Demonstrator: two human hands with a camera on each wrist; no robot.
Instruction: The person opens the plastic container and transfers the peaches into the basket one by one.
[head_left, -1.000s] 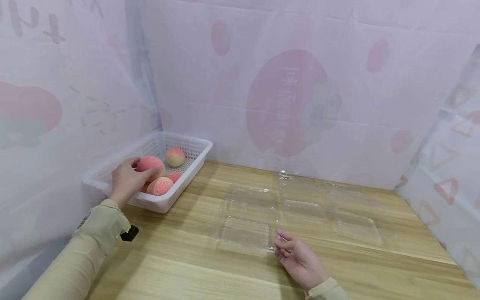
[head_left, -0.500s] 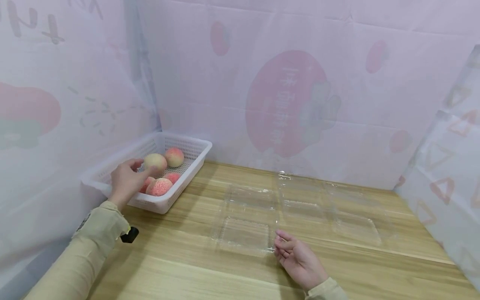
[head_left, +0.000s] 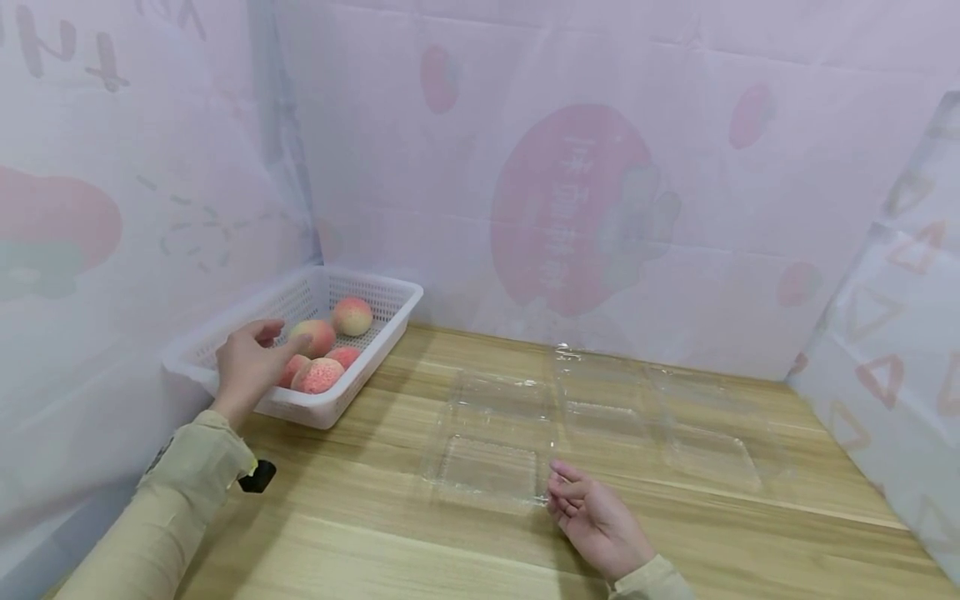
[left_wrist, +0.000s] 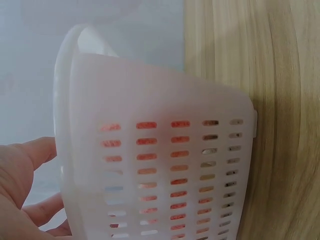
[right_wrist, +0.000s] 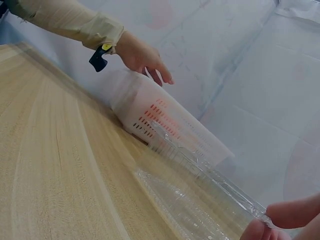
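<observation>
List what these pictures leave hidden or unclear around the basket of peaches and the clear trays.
- Head view: the left hand covers part of the peaches in the white basket; contact cannot be told.
- Left wrist view: the basket wall hides the peaches; the fingers are cut off at the edge.
- Right wrist view: the right hand is cropped at the corner; the clear tray is blurred.

Your bench (head_left: 360,533) is matt pale wood grain, the basket (head_left: 390,292) white perforated plastic, the trays (head_left: 491,467) thin glossy clear plastic, the peaches (head_left: 318,375) matt and speckled.
</observation>
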